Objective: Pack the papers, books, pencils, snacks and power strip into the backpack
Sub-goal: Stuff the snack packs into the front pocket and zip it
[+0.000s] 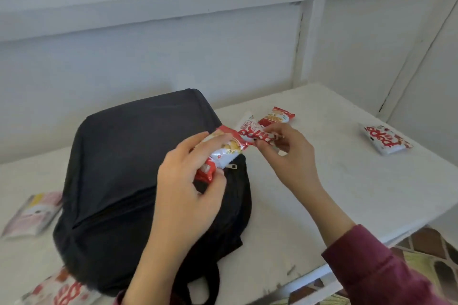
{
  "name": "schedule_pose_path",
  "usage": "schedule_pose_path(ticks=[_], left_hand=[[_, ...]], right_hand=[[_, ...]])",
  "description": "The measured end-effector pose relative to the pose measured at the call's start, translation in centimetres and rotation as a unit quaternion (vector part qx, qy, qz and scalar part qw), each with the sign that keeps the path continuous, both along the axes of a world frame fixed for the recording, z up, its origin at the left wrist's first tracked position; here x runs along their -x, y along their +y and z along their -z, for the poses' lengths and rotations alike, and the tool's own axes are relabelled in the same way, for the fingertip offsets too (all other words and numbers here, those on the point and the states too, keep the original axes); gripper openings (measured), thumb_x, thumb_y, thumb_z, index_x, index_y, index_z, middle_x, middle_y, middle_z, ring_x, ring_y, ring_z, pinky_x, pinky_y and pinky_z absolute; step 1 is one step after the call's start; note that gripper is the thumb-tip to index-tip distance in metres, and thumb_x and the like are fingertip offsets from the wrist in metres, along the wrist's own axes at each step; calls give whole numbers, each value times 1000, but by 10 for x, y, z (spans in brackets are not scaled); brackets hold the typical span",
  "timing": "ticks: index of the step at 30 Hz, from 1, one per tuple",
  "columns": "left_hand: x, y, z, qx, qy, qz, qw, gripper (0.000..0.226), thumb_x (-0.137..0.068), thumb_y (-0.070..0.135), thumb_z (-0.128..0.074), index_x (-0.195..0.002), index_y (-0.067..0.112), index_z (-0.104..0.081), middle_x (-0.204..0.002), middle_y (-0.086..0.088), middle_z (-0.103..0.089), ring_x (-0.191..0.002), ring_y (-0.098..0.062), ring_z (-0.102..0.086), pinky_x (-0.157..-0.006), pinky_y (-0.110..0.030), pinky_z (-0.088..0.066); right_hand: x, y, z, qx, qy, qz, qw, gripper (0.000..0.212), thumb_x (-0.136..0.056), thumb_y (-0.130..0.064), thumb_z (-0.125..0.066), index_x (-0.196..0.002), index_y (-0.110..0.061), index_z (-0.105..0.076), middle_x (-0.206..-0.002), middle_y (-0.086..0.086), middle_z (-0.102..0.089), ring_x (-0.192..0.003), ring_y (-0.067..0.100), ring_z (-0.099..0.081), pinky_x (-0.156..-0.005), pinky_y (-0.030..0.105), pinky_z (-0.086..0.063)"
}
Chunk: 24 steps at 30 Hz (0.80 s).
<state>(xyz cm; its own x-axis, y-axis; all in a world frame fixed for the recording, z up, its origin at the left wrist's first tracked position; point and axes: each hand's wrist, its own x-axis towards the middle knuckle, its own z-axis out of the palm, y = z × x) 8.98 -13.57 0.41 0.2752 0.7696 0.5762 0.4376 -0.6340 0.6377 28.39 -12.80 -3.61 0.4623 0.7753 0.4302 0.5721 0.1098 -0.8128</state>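
A black backpack point(124, 168) lies flat on the white table point(347, 193). My left hand point(183, 186) grips a red-and-white snack packet point(223, 153) over the backpack's right side, beside a zipper pull point(231, 166). My right hand point(285, 156) pinches a white-and-red snack packet point(250, 130) just right of the backpack. Another red snack packet point(276, 116) lies on the table behind my right hand.
A white-and-red snack packet point(386, 140) lies at the table's far right. A pale pink packet point(32, 215) sits left of the backpack, and another red-and-white packet point(62, 292) at the near left. White panelled walls stand behind. The table edge runs near right over tiled floor.
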Motion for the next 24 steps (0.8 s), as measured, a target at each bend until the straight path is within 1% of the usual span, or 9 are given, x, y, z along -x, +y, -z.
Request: schedule_pose_path(ticks=[3, 6, 8, 11, 16, 18, 20, 22, 24], left_hand=[[41, 23, -4, 10, -3, -73, 997, 47, -78, 13, -59, -114, 43, -56, -118, 23, -52, -113, -1, -47, -98, -37, -41], [77, 52, -3, 14, 30, -117, 993, 41, -78, 12, -60, -112, 36, -60, -121, 16, -55, -115, -9, -48, -101, -41, -40], [97, 74, 0, 23, 65, -127, 989, 43, -78, 12, -59, -116, 32, -62, -121, 12, -59, -115, -10, -50, -100, -45, -41], [117, 100, 6, 56, 93, -112, 988, 48, -76, 12, -56, -114, 41, -61, -122, 11, -60, -119, -11, -49, -102, -46, -40], [121, 100, 6, 83, 144, -172, 971, 62, -82, 4, -62, -125, 46, -46, -154, -5, -21, -143, -26, -12, -116, -44, -9], [120, 87, 4, 55, 127, -146, 980, 59, -80, 14, -68, -122, 49, -46, -155, 1, -14, -144, -21, -6, -116, -46, -7], [122, 76, 5, 51, 121, -95, 987, 48, -73, 42, -70, -115, 57, -52, -153, 12, -14, -144, -12, -3, -116, -48, -6], [124, 68, 9, 70, 141, -47, 986, 45, -60, 65, -64, -105, 60, -57, -152, 19, -13, -142, -2, 3, -116, -44, 1], [127, 64, 13, 79, 177, -26, 981, 45, -54, 73, -60, -97, 60, -61, -153, 20, -11, -141, 1, 8, -113, -35, 9]], right_hand=[[30, 15, -14, -12, -1, -67, 998, 20, -81, -29, -70, -97, -32, -58, -94, -18, -60, -91, 3, -59, -79, 13, -48], [56, 32, -21, -13, -12, -121, 992, 20, -82, -32, -69, -99, -33, -59, -102, -18, -60, -96, 2, -59, -83, 18, -50], [71, 43, -25, 0, -34, -142, 989, 22, -84, -33, -66, -105, -28, -60, -105, -16, -60, -97, 2, -57, -81, 14, -48], [87, 60, -28, 24, -101, -157, 982, 24, -89, -30, -61, -111, -21, -60, -112, -7, -63, -99, 6, -55, -77, 8, -39], [96, 72, -25, 56, -175, -144, 972, 26, -90, -35, -58, -114, -24, -59, -116, -6, -63, -104, 14, -51, -80, 19, -38], [96, 71, -24, 68, -188, -125, 972, 28, -90, -37, -57, -116, -26, -58, -118, -6, -63, -107, 16, -48, -78, 20, -34], [96, 70, -23, 68, -185, -124, 973, 29, -90, -38, -58, -116, -26, -58, -118, -5, -63, -107, 17, -48, -78, 20, -32], [94, 69, -22, 59, -178, -131, 974, 28, -89, -38, -58, -114, -26, -58, -116, -5, -64, -106, 17, -52, -77, 21, -34], [92, 66, -21, 52, -170, -135, 975, 27, -88, -38, -59, -112, -26, -58, -114, -5, -65, -103, 16, -55, -79, 24, -43]])
